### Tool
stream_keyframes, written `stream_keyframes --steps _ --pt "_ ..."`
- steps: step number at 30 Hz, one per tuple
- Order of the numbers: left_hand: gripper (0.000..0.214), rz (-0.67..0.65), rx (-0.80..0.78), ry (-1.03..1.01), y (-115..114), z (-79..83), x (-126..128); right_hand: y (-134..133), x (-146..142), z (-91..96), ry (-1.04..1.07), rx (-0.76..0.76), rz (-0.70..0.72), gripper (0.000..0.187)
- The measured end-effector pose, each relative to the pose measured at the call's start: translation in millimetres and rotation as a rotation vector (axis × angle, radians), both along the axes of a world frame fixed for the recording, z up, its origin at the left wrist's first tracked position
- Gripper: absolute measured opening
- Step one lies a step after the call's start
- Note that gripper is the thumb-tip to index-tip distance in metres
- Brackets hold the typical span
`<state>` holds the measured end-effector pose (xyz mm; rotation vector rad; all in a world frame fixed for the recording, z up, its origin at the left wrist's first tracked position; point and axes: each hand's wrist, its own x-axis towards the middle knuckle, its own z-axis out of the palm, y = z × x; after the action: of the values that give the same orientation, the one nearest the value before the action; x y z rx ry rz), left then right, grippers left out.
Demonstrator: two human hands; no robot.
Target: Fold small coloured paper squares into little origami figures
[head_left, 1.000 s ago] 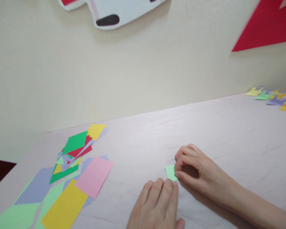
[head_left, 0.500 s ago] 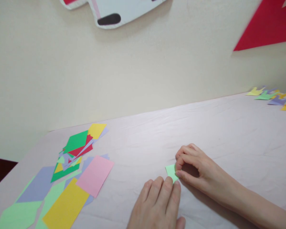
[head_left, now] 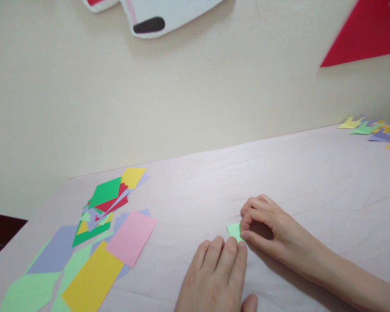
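Note:
A small light green folded paper piece [head_left: 234, 230] lies on the pale cloth-covered table [head_left: 312, 182] near its front middle. My right hand [head_left: 266, 227] has its fingers curled and pinched on the piece's right edge. My left hand [head_left: 219, 273] lies knuckles-up just in front, its fingertips pressing on the piece's near edge. Most of the paper is hidden under the two hands.
Loose coloured paper lies at the left: a yellow strip [head_left: 90, 279], a pink strip [head_left: 132, 237], lavender and light green sheets, and a heap of small squares [head_left: 107, 199]. Several folded paper shapes [head_left: 373, 130] sit at the far right. A wall stands behind the table.
My left hand's fingers crept slightly forward onto the green piece, covering more of it. The right hand kept its pinch. The view shifted a little to the left.

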<state>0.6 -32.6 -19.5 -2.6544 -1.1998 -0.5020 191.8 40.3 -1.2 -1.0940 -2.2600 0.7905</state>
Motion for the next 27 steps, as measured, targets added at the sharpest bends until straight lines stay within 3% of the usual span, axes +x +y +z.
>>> stream_keyframes --steps 11,23,27 --pt "0.052 0.009 -0.084 -0.014 -1.9 -1.8 -0.8 0.3 0.2 -0.7 0.001 -0.018 0.012 0.018" --pt "0.045 0.086 0.087 -0.132 -3.2 -4.0 6.3 0.4 -1.0 2.5 -0.049 -0.080 0.013 0.014" --pt "0.045 0.075 0.056 -0.105 -2.3 -1.7 6.0 1.7 -0.8 2.0 -0.045 -0.082 0.014 0.014"
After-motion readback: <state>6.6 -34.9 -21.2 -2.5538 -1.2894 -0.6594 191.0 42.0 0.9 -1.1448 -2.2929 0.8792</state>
